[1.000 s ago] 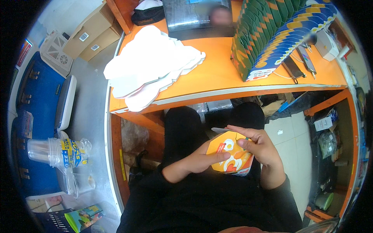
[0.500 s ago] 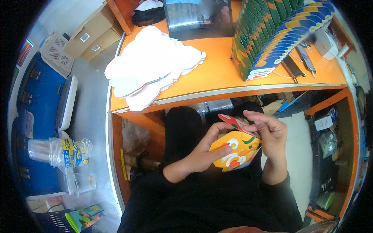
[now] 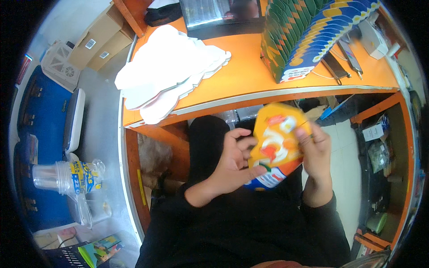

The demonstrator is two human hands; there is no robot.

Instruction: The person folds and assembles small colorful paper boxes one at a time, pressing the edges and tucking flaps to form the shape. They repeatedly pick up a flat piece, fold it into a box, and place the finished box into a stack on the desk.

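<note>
Above my lap I hold a yellow-orange printed cardboard carton (image 3: 277, 138), with egg-like pictures on it and a blue and white band at its lower end. It is tilted and partly blurred by motion. My right hand (image 3: 316, 147) pinches its right edge, thumb on the printed face and fingers behind. At the lower left edge, the thumb of my left hand (image 3: 232, 156) presses on the card, while the other fingers curl beside and partly behind it.
White cut-out card shapes (image 3: 167, 71) lie stacked on the orange desk (image 3: 241, 58). Nested green and blue printed cartons (image 3: 308, 40) stand at the right, near a phone-like device (image 3: 350, 59). A dark screen (image 3: 221, 18) is at the back. Plastic cups (image 3: 49, 177) lie on the grey surface at left.
The carton has been turned and raised, now showing a taller yellow face. The red flap at its top no longer shows. My left fingers have spread from its edge; the view shifted slightly.
</note>
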